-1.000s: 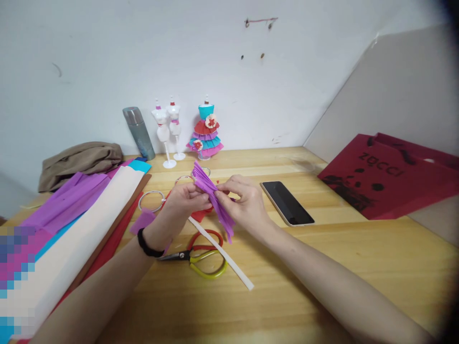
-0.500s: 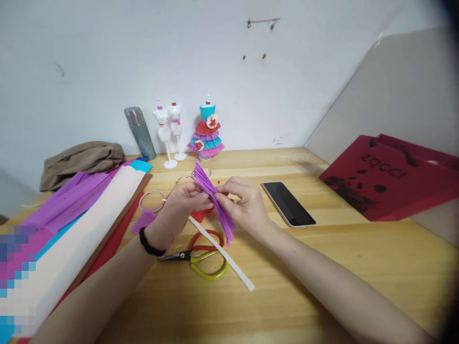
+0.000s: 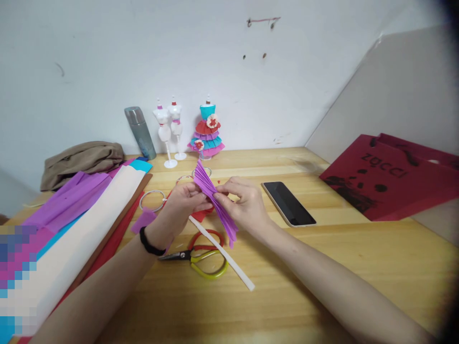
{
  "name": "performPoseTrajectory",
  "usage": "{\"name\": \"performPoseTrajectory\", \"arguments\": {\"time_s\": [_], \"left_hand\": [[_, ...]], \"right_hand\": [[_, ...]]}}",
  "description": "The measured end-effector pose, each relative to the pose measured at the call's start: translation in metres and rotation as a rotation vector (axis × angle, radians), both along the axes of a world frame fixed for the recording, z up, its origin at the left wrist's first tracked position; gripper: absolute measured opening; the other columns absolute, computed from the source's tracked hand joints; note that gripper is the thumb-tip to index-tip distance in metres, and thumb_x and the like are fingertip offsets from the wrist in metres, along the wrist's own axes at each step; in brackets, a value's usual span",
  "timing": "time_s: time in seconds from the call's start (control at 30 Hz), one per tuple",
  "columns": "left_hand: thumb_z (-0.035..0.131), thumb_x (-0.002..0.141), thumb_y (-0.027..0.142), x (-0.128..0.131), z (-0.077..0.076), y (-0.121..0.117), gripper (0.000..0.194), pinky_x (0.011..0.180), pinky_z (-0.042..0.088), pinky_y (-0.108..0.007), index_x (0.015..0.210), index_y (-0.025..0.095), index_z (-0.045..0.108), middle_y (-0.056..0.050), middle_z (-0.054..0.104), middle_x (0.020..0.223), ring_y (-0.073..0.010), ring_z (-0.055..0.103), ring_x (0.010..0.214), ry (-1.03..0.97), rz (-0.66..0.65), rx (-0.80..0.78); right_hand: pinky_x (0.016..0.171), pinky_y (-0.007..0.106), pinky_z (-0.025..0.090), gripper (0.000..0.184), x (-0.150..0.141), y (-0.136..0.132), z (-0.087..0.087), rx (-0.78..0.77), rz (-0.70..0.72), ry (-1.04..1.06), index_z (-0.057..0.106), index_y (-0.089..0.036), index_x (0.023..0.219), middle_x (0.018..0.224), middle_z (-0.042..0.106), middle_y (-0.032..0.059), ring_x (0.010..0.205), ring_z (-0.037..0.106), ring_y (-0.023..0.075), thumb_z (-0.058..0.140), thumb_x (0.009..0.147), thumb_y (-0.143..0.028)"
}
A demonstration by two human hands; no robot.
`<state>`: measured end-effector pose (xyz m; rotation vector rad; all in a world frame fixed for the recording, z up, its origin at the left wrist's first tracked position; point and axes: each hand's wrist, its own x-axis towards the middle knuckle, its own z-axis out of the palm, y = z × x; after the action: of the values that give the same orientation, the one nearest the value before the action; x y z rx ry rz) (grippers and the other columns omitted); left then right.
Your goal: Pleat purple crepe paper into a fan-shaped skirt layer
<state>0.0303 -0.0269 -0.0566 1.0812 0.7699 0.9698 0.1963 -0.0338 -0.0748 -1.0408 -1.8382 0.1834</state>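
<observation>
The wooden counter point(image 3: 322, 267) carries everything here, and the biggest load on it is the stack of paper sheets point(image 3: 82, 224) in white, purple, blue and red along the left side, near the work yet out of its way. A red shopping bag point(image 3: 387, 179) lies flat at the far right, a brown cloth point(image 3: 81, 160) is bunched at the back left, and a phone point(image 3: 289, 203) rests face up just beside the right hand point(image 3: 245, 205). Against the wall stand a grey bottle point(image 3: 139, 131), two bare white doll stands point(image 3: 169, 131) and a third one wearing a layered paper dress point(image 3: 207, 136), probably kept there as a model. Scissors point(image 3: 199, 258) and a white strip point(image 3: 222, 253) lie directly under the hands. The left hand point(image 3: 182, 205) and the right hand meet above the counter, and the pleated purple paper point(image 3: 215, 200) is pinched at its middle between their fingers, so the folds stay gathered while both ends fan out, one up and away, one down toward the scissors.
</observation>
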Motion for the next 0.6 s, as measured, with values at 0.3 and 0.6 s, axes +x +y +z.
{"name": "performPoseTrajectory", "arguments": {"time_s": [0.3, 0.6], "left_hand": [[0.078, 0.067, 0.032, -0.001, 0.0025, -0.0033, 0.037, 0.08, 0.053, -0.031, 0.099, 0.015, 0.07, -0.008, 0.073, 0.092, -0.0193, 0.067, 0.085, 0.121, -0.086, 0.003], [0.083, 0.061, 0.033, -0.0006, -0.0018, -0.0011, 0.033, 0.076, 0.053, -0.028, 0.082, 0.011, 0.072, -0.008, 0.073, 0.08, -0.0159, 0.068, 0.072, 0.087, -0.044, -0.028]], "right_hand": [[0.066, 0.032, 0.046, 0.014, 0.0009, 0.0004, 0.0025, 0.016, -0.053, 0.013, 0.07, -0.02, 0.075, 0.067, 0.064, 0.003, 0.068, 0.06, 0.018, 0.059, 0.081, -0.018], [0.066, 0.032, 0.046, 0.012, 0.0005, 0.0001, 0.0012, 0.015, -0.048, -0.002, 0.07, -0.02, 0.075, 0.068, 0.064, 0.0034, 0.069, 0.06, 0.0183, 0.059, 0.081, -0.018]]}}
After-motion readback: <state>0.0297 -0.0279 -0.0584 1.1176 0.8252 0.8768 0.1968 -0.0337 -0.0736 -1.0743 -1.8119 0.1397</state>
